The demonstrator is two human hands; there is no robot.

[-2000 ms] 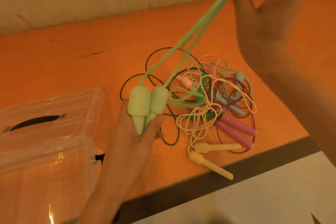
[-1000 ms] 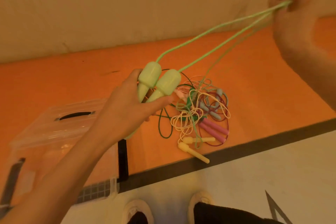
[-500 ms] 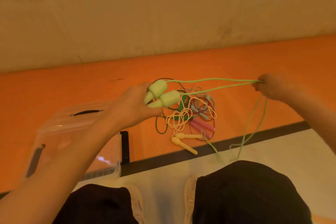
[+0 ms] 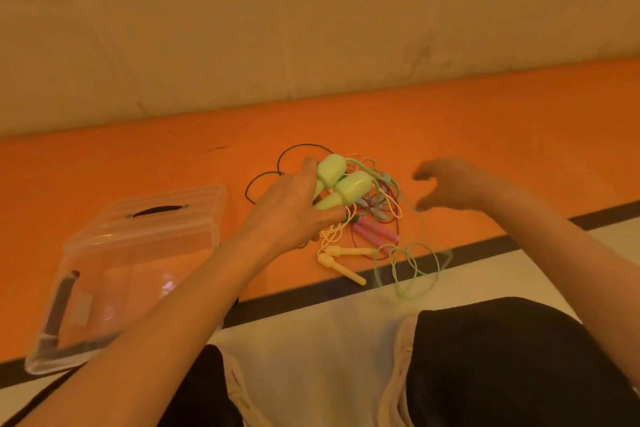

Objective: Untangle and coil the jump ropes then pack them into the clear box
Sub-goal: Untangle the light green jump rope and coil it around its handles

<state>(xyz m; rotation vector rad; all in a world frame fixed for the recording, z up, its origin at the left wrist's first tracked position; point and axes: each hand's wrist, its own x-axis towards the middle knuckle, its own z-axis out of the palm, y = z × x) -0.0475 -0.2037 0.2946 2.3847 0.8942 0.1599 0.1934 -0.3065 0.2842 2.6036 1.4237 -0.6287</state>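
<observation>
Clear box (image 4: 138,253) left of rope tangle (image 4: 374,215), lid shut

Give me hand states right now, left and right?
Left hand: closed around the two light green handles.
Right hand: open, fingers loosely curled, holding nothing; the green rope hangs loose below it.

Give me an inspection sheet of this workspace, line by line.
Surface: orange mat with a dark border strip.
Job's things: light green handles held up; green rope trailing in loose loops; tangled ropes on the mat; clear box with lid on.
Clutter: nothing seen.
Grippers: left hand grips both handles; right hand open, holding nothing.
Cables: nothing seen.
Surroundings: beige wall; pale floor; person's knees in dark clothing.
</observation>
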